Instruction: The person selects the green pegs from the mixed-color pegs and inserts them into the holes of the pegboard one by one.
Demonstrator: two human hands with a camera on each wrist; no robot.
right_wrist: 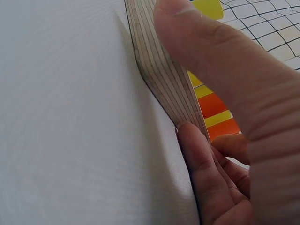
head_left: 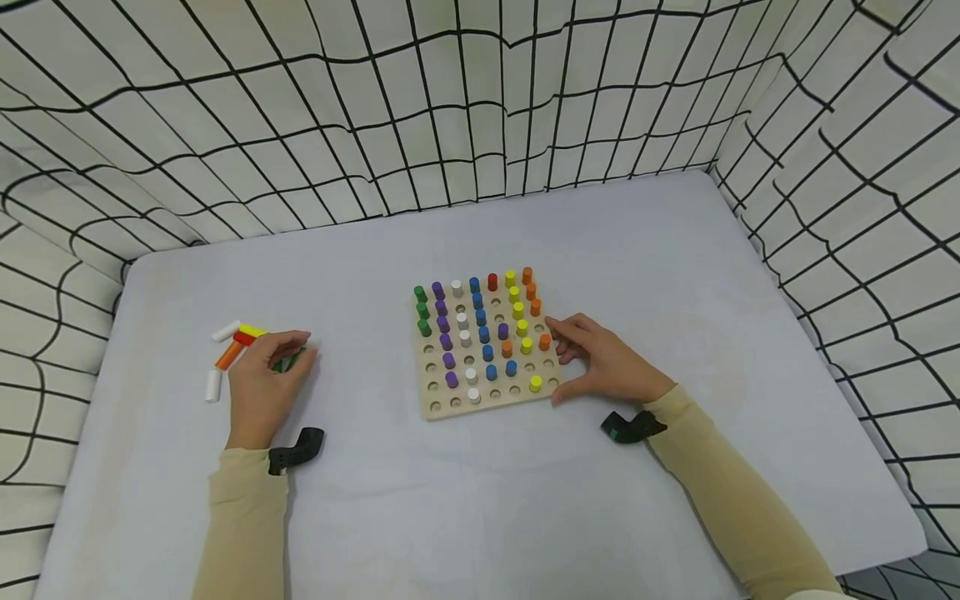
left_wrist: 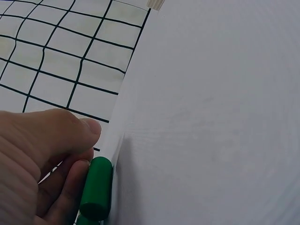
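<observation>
Sleeves in beige enter the head view from the 6 o'clock edge, each wrist carrying a black camera mount. Left hand (head_left: 264,385) lies on the bench (head_left: 480,500) at 9 o'clock, fingers curled round a green peg (head_left: 288,360) that is mostly covered by the hand. Loose pegs lie just beyond it toward 10 o'clock: white peg (head_left: 224,332), yellow peg (head_left: 253,331), red peg (head_left: 243,338), orange peg (head_left: 228,356), and a second white peg (head_left: 213,385) set slightly apart. Right hand (head_left: 603,364) rests at the 3 o'clock edge of the peg board (head_left: 483,404), thumb at its near corner, fingers spread loosely along the edge. Board holes carry upright pegs in colour columns: green, purple, white, blue, one red, yellow, orange. Many holes in the near rows are unfilled. Gridded cloth walls surround the bench.

Left wrist view: the thumb and fingers (left_wrist: 65,187) pinch the green peg (left_wrist: 97,187), which is cut off at the bottom edge. A second green end shows beneath it; whether it is a separate peg cannot be determined.

Right wrist view: the thumb (right_wrist: 220,61) presses on the board top, and fingers (right_wrist: 206,183) touch the layered plywood edge (right_wrist: 164,79). Yellow and orange pegs show only as bands behind the hand.
</observation>
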